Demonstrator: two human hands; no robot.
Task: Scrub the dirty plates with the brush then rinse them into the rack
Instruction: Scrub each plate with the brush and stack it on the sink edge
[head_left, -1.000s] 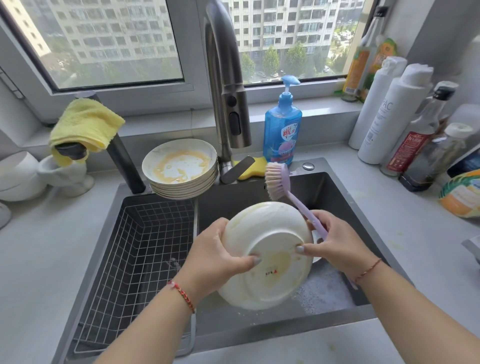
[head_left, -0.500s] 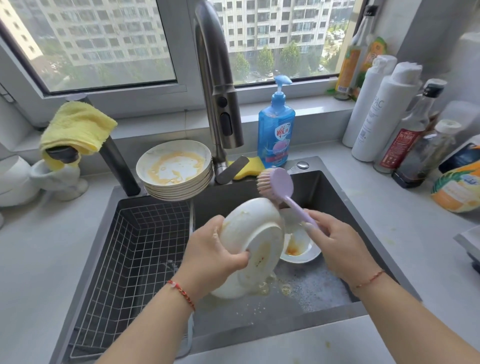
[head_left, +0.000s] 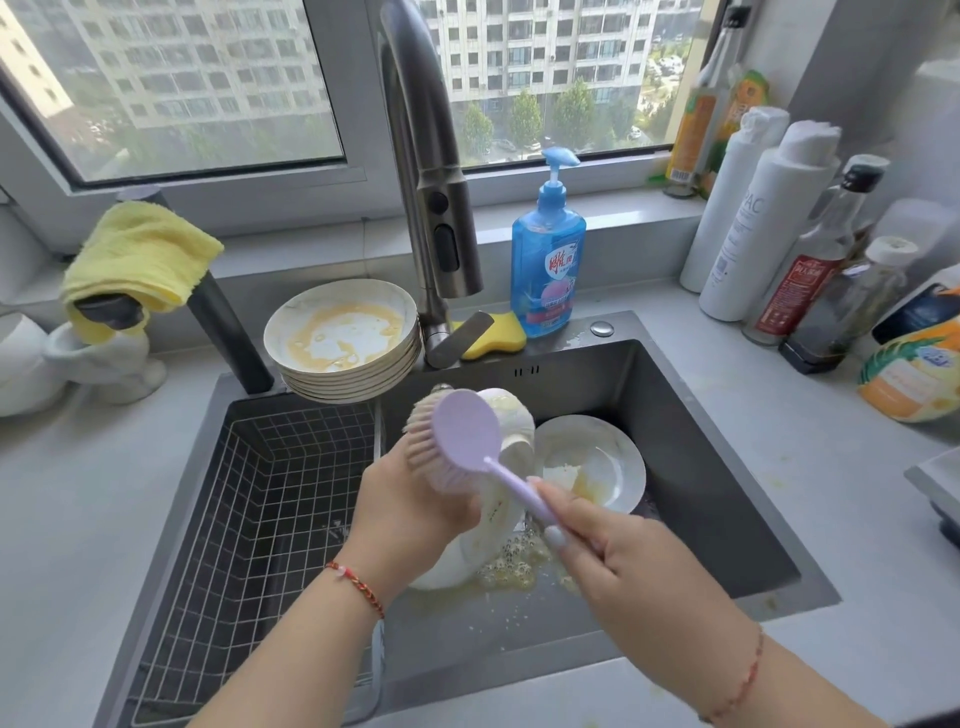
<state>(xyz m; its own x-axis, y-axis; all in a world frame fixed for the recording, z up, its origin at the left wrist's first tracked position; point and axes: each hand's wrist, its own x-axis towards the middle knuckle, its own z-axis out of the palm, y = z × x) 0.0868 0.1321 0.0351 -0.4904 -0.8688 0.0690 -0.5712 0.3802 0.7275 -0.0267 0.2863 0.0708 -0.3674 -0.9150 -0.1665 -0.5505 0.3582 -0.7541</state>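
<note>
Left hand: gripping the rim of a white round ceramic plate, holding it on edge over the dark steel sink basin.
Right hand: clamping the handle of the lilac plastic dish brush, whose bristles are meeting the plate's left face.
Handling: plate judged rigid, breakable, slick with soapy residue; rim grip with thumb across seems safest.
Right of hands: a second soiled white plate is lying in the basin.
Far left: stack of dirty plates is waiting.
Left: wire rack is holding no plates.

A white plate stands on edge in the sink, the lilac brush bristles against it. Another soiled plate lies behind; a dirty stack sits beside the wire rack.
</note>
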